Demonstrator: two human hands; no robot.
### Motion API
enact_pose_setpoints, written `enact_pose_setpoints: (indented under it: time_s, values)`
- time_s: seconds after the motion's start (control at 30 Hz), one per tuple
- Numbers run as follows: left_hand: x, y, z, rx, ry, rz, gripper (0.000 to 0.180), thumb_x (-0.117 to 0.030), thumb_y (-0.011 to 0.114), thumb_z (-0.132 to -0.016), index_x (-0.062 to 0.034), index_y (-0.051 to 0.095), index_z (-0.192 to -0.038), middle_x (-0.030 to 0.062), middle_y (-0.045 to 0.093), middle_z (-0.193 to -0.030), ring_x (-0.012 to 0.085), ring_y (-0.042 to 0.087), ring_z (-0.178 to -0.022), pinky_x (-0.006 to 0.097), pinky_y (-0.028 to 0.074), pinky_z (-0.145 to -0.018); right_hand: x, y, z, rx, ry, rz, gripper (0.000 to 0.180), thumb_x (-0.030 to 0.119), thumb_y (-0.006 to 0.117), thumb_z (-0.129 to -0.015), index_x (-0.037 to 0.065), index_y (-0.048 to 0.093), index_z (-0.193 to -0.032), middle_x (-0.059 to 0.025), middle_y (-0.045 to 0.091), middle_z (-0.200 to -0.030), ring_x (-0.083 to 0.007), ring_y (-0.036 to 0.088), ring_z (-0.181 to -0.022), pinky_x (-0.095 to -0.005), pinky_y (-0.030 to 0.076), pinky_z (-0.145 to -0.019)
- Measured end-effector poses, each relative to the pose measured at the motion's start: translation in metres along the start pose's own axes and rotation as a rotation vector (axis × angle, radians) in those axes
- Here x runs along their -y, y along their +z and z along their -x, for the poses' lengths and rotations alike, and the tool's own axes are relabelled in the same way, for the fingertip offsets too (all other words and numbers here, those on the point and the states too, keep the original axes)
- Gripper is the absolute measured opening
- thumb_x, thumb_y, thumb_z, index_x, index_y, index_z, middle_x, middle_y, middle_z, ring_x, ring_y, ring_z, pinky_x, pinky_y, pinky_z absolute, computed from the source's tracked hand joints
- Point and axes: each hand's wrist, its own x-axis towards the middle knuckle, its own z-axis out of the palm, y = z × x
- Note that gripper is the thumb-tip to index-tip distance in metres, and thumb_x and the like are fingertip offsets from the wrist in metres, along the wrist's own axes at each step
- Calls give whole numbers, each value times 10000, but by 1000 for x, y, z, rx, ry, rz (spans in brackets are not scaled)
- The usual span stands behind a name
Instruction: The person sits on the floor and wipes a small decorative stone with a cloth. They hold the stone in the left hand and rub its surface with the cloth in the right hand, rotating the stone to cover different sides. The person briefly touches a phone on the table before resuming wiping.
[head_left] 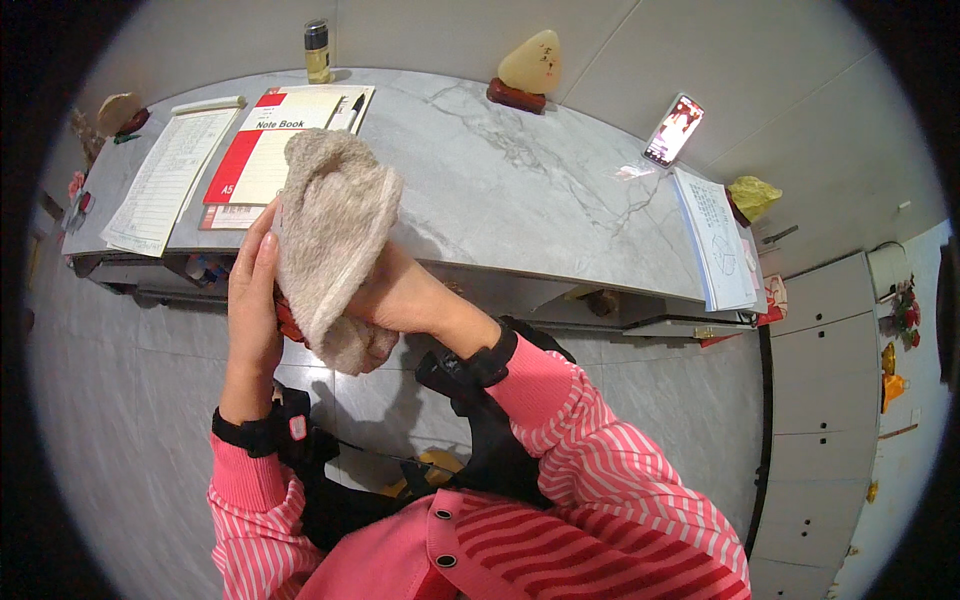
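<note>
A beige-grey towel-like cloth point(335, 230) is bunched up between my two hands, in front of the desk's near edge. My left hand point(253, 290) is closed against the cloth's left side, fingers pointing up along it. From the right, my right hand point(400, 290) grips the cloth, its fingertips hidden in the folds. A small patch of a dark red, shiny object point(288, 320) shows between my left palm and the cloth. Most of it is covered, so its kind cannot be made out.
On the grey marbled desk point(480, 200) lie a red-and-white notebook point(262, 140), a written pad point(170, 180) and papers point(715, 240). A small bottle point(317, 52), a pale stone ornament point(530, 65) and a lit phone point(675, 130) stand along the wall. Grey cabinets point(815, 400) are at right.
</note>
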Motion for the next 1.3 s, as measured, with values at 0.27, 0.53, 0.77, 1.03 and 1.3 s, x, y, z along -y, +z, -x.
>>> enact_pose_setpoints:
  time_s: [0.27,0.53,0.77,1.03,1.3]
  values:
    - [2,-1,2,111,-145,211,491,-259,449,-1013,-14,391,-1434,113,504,-1380,178,512,-1230,308,404,-1030,7,-7,3,-4,-14,-164,640,330,788,-735,50,558,-1262,-195,584,-1270,-350,547,-1186,-396,416,-1037]
    - [-1,-1,7,138,-179,342,515,-251,453,-1011,15,354,-1441,119,492,-1389,185,516,-1232,303,413,-1022,10,-8,1,-39,-66,-160,576,170,804,-725,10,572,-1227,-143,638,-1197,-228,610,-1079,-348,471,-947]
    - [1,-6,5,41,-52,50,469,-272,440,-1022,-9,434,-1411,117,512,-1372,178,491,-1244,298,373,-1047,7,-3,0,10,26,-196,625,253,805,-715,32,561,-1246,-181,613,-1228,-282,582,-1136,-364,436,-1002]
    - [-6,-7,9,-108,264,-427,410,-248,434,-1027,-57,500,-1384,124,549,-1349,184,495,-1239,301,357,-1045,0,11,-5,26,-66,-12,512,276,706,-822,49,557,-1257,-163,588,-1276,-330,544,-1187,-383,402,-1054]
    - [-19,6,21,-129,389,-641,398,-240,412,-1032,-132,479,-1410,166,569,-1330,224,539,-1221,335,405,-1004,2,17,-4,-114,92,2,524,282,712,-819,54,553,-1264,-173,565,-1295,-329,522,-1210,-383,397,-1050]
